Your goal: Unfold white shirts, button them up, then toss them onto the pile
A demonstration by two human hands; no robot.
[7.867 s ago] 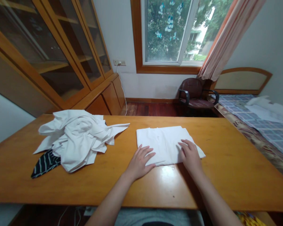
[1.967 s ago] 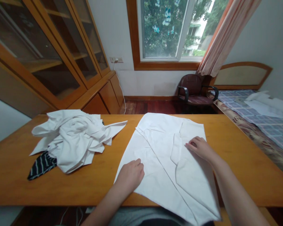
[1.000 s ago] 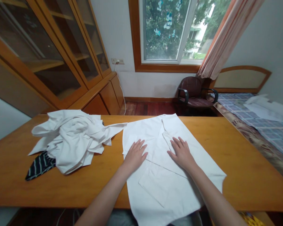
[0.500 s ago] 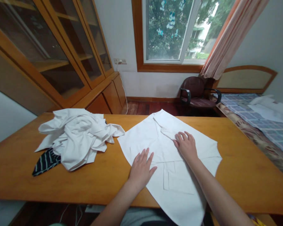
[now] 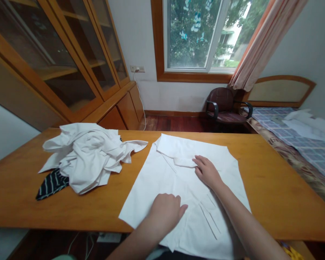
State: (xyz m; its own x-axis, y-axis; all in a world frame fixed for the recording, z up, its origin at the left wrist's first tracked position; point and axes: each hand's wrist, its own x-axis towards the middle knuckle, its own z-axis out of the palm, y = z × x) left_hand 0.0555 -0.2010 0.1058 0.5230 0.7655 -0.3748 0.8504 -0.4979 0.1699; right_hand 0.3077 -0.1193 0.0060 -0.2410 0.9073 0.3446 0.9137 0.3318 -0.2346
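A white garment [image 5: 148,187] lies spread over the wooden table in front of me, its lower edge hanging past the near edge. On its upper part runs a folded strip [image 5: 182,161], and stitched seam lines show lower down. My left hand [image 5: 166,209] is closed on the near left part of the garment, fingers curled under and out of sight. Farther up and to the right, my right hand [image 5: 208,172] rests on the cloth with fingers stretched out, their tips touching the right end of the folded strip.
Left on the table [image 5: 97,213] is a crumpled pile of white cloth [image 5: 89,155], with a dark striped cloth [image 5: 52,184] poking out beneath it. Beyond stand a glass-door cabinet [image 5: 108,97], an armchair [image 5: 223,104] and a bed [image 5: 300,126].
The garment has turned, its top corner swinging left and its near left corner coming toward me. My left hand has moved nearer and closed from spread fingers; my right hand has shifted slightly left.
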